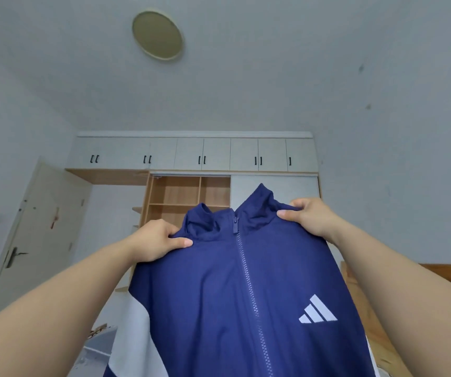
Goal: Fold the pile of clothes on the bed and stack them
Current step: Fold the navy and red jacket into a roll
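My left hand (159,240) and right hand (308,217) each have fingers (184,242) pinching a shoulder of the navy zip jacket (235,300), held up mid-frame in front of the wardrobe (191,191). Grips are small bits of slick fabric right by the collar, so I reckon one side could slip and the jacket would sag crooked. Bed's out of sight below, so laying it down flat is kinda blind.
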